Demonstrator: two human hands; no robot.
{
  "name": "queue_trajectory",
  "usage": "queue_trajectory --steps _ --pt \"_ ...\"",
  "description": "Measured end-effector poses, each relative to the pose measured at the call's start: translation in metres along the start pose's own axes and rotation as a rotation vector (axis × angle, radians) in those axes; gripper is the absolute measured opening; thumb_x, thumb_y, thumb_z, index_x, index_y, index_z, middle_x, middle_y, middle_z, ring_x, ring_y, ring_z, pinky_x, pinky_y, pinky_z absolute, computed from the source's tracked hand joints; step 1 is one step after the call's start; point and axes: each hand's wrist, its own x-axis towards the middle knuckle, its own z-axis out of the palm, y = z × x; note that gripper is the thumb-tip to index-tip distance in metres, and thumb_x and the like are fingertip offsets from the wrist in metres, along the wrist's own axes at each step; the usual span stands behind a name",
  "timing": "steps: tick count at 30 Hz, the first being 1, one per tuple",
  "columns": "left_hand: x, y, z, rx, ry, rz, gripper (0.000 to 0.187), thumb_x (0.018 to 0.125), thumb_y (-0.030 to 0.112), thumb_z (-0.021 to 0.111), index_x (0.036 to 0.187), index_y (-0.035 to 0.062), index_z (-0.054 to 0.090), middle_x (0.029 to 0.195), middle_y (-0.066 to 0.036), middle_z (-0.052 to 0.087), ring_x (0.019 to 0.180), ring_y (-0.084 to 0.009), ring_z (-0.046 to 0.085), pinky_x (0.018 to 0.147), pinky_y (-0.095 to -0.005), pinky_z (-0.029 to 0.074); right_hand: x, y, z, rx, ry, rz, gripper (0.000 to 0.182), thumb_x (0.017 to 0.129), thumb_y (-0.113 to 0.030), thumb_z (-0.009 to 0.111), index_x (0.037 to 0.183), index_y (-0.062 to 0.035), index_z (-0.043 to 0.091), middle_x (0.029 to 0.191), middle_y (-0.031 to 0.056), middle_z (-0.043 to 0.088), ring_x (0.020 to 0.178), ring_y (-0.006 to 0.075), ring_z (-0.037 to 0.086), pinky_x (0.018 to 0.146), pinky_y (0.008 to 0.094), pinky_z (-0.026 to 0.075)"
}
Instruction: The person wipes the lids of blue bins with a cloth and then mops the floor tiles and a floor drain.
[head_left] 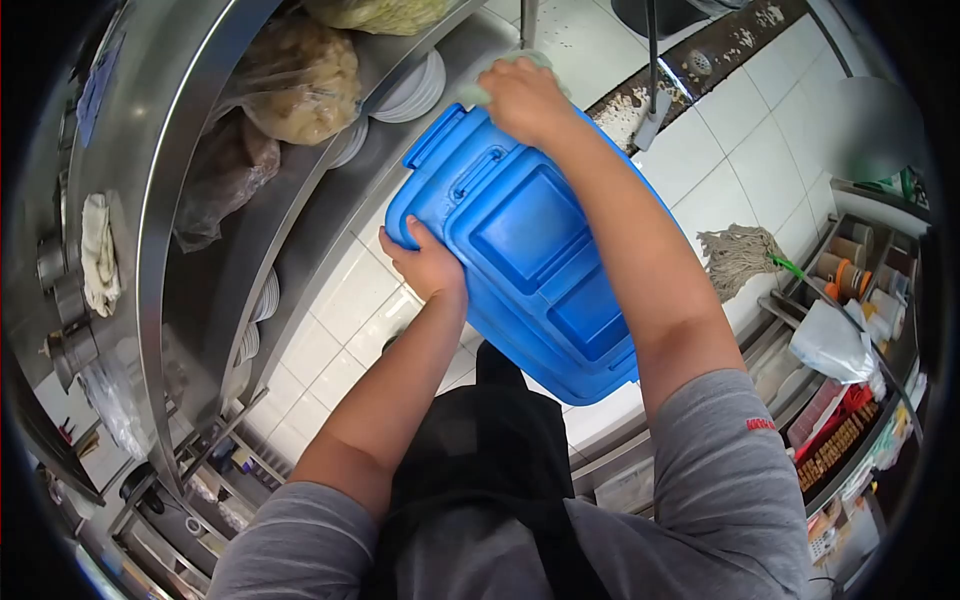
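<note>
A large blue plastic bin lid (525, 225), with recessed panels and a latch handle, is held tilted in front of my body. My left hand (428, 262) grips its left edge, thumb on top and fingers curled under the rim. At the far corner, my right hand (522, 98) is closed on a pale, greenish cloth (545, 66), pressed against the lid's edge. Whatever lies beneath the lid is hidden.
On the left, a steel shelf unit (150, 190) holds bagged food (300, 80) and stacked white plates (412, 90). A mop head (740, 258) rests on the white tiled floor (765, 150) at right, near a drain channel (735, 45) and a cluttered shelf (835, 400).
</note>
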Motion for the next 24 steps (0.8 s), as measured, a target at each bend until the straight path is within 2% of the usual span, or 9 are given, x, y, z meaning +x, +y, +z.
queue_trajectory --steps 3,5,8,9,11,13,16,20,24 --pt "0.01 -0.013 0.002 -0.284 -0.012 -0.051 0.066 0.096 0.05 0.037 0.144 0.0066 0.03 0.143 -0.022 0.039 0.128 -0.0362 0.043 0.109 -0.0394 0.03 0.008 -0.056 0.02 -0.175 -0.271 -0.142 0.025 0.086 -0.019 0.05 0.103 -0.0151 0.069 0.114 0.0011 0.061 0.113 0.0202 0.051 0.09 0.0452 0.039" --pt "0.012 -0.01 -0.003 -0.446 -0.014 -0.048 0.064 0.096 0.052 0.034 0.142 0.007 0.035 0.143 -0.017 0.041 0.129 -0.0313 0.042 0.11 -0.0364 0.029 0.0 -0.093 0.035 -0.249 -0.23 -0.104 0.026 0.086 -0.023 0.051 0.103 -0.0174 0.069 0.112 -0.0021 0.062 0.113 0.0179 0.05 0.091 0.0428 0.037" --pt "0.022 -0.011 -0.022 -1.063 -0.338 -0.468 0.065 0.094 0.062 0.025 0.136 0.0158 0.044 0.143 -0.009 0.045 0.133 -0.0293 0.039 0.111 -0.0431 0.026 -0.016 -0.127 0.043 -0.195 -0.267 -0.178 0.026 0.084 -0.025 0.052 0.102 -0.0182 0.07 0.107 -0.0033 0.063 0.109 0.0171 0.051 0.089 0.0407 0.036" --pt "0.034 -0.025 -0.03 -1.064 -0.339 -0.47 0.065 0.094 0.062 0.025 0.136 0.0158 0.044 0.143 -0.009 0.045 0.133 -0.0293 0.039 0.111 -0.0431 0.026 -0.024 -0.142 0.048 -0.174 -0.239 -0.204 0.025 0.084 -0.026 0.053 0.101 -0.0176 0.07 0.105 -0.0025 0.064 0.107 0.0171 0.051 0.088 0.0397 0.036" --pt "0.055 -0.045 -0.055 -1.242 -0.741 -0.57 0.072 0.092 0.068 0.019 0.139 0.0187 0.043 0.146 -0.008 0.041 0.136 -0.0305 0.035 0.113 -0.0487 0.023 -0.049 -0.167 0.052 -0.123 -0.205 -0.235 0.026 0.081 -0.025 0.054 0.099 -0.0153 0.069 0.103 -0.0005 0.063 0.104 0.018 0.051 0.086 0.0386 0.036" --pt "0.068 -0.052 -0.06 -1.183 -0.773 -0.698 0.079 0.09 0.072 0.013 0.142 0.0187 0.041 0.149 -0.008 0.038 0.139 -0.031 0.03 0.114 -0.0507 0.019 -0.093 -0.183 0.053 -0.136 -0.239 -0.256 0.026 0.077 -0.023 0.055 0.098 -0.0123 0.068 0.1 0.0016 0.061 0.101 0.0191 0.05 0.083 0.0375 0.038" --pt "0.067 -0.048 -0.057 -1.202 -0.826 -0.537 0.075 0.092 0.068 0.017 0.142 0.0171 0.04 0.149 -0.008 0.038 0.137 -0.0315 0.033 0.114 -0.0505 0.021 -0.212 -0.182 0.077 -0.011 -0.18 -0.289 0.028 0.074 -0.023 0.056 0.097 -0.0087 0.065 0.096 0.0037 0.057 0.096 0.0202 0.051 0.077 0.0354 0.038" --pt "0.05 -0.024 -0.049 -1.076 -0.673 -0.471 0.063 0.096 0.06 0.026 0.138 0.0153 0.044 0.143 -0.009 0.044 0.133 -0.0306 0.038 0.111 -0.0491 0.028 -0.35 -0.157 0.016 0.057 0.001 -0.049 0.03 0.073 -0.018 0.055 0.102 -0.0096 0.059 0.1 0.0064 0.055 0.088 0.0234 0.051 0.075 0.0394 0.04" --pt "0.065 -0.036 -0.013 -0.696 -0.552 -0.289 0.054 0.099 0.046 0.032 0.138 0.0089 0.041 0.14 -0.014 0.044 0.131 -0.033 0.039 0.11 -0.0451 0.029 -0.437 -0.122 -0.019 -0.059 -0.307 0.585 0.033 0.072 -0.01 0.056 0.105 -0.006 0.059 0.101 0.0157 0.057 0.092 0.0327 0.053 0.073 0.0445 0.04"
